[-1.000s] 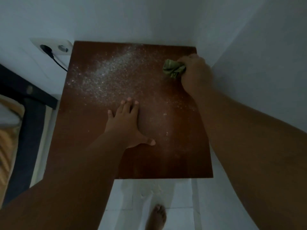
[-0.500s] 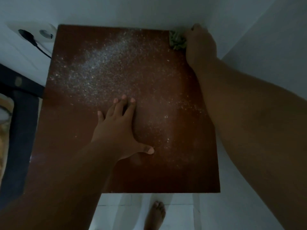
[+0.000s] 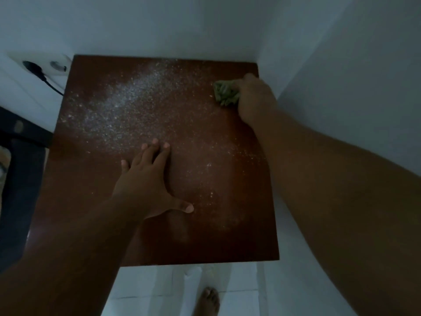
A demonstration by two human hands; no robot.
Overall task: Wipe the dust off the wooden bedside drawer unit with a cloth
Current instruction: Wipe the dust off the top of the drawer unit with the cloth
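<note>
Right hand (image 3: pixel 255 99) clenched on crumpled green cloth (image 3: pixel 225 93), upper right of dusty reddish-brown wooden drawer-unit top (image 3: pixel 159 242), w/ white wall (image 3: pixel 341 65) just beside. Left hand (image 3: pixel 148 185) released, flat mid-frame; white wall socket (image 3: pixel 45 66) w/ black plug upper left.

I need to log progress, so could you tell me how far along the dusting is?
Early. Done: little visibly. In hand: the right hand presses a bunched green cloth near the far right corner of the wooden top; the left hand lies flat. Left: the white dust across the far left and centre.

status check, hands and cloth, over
Right hand gripping green cloth, far right corner. Left hand flat on drawer unit. Dust remains.
</note>
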